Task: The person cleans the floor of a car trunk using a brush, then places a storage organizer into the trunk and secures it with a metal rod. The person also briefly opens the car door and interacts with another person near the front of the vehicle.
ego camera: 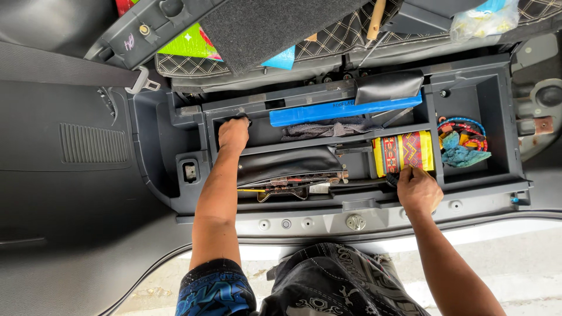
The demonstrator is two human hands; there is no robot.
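My left hand (pixel 233 134) is closed around a dark object at the back-left corner of the tray (pixel 503 105); I cannot identify it. My right hand (pixel 418 190), fingers curled, pinches the front edge of the yellow-red pack (pixel 404 152), mid-tray beside the blue box (pixel 345 110).

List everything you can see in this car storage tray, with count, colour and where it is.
storage tray: one, dark grey, across the middle, split into compartments
blue flat box: one, blue, rear compartment
black pouch: one, black, on the tray's rear edge
dark cloth: one, grey, under the blue box
black case: one, black, front left compartment
patterned packet: one, red and yellow, centre right
cords: a bundle, red and blue, right compartment
teal rag: one, right compartment
seat belt: one, grey, upper left
left hand: on the tray's rear left corner
right hand: touching the patterned packet
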